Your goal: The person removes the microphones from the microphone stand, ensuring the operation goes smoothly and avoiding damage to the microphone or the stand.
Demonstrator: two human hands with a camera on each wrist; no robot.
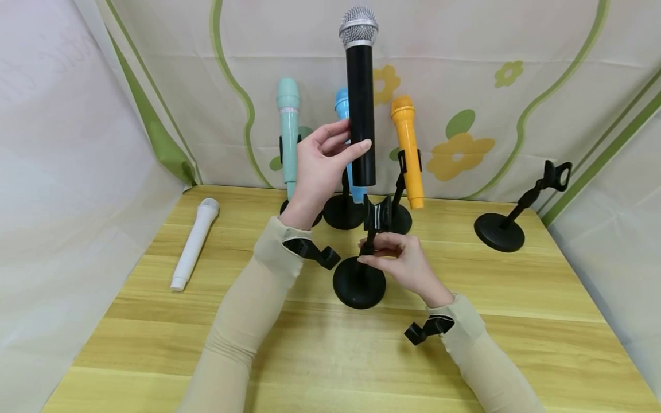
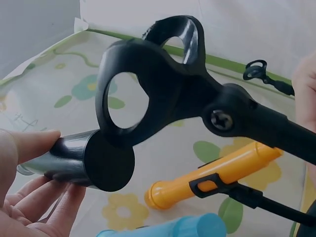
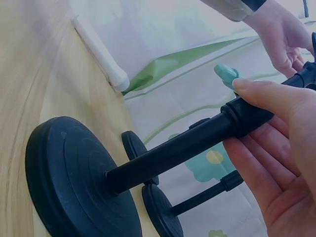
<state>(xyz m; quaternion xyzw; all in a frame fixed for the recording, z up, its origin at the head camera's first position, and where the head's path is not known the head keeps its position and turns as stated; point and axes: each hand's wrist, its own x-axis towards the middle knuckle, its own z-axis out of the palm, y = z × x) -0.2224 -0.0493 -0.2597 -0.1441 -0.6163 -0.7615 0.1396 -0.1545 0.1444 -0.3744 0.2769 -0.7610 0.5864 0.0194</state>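
Observation:
My left hand [image 1: 322,166] pinches the lower part of a black microphone [image 1: 360,109] with a silver mesh head, held upright above a black microphone stand [image 1: 360,284]. In the left wrist view the flat end of the black microphone [image 2: 111,160] is close to the stand's clip [image 2: 163,89]; whether they touch I cannot tell. With thumb and fingers, my right hand [image 1: 405,261] grips the stand's pole, also seen in the right wrist view, where the round base [image 3: 79,182] is on the table. The clip holds nothing.
Behind stand a mint microphone [image 1: 289,132], a blue microphone [image 1: 342,103] and an orange microphone [image 1: 408,149] on stands. A white microphone [image 1: 195,244] lies at left on the wooden table [image 1: 320,355]. Another black stand [image 1: 500,231] with a bare clip is at far right.

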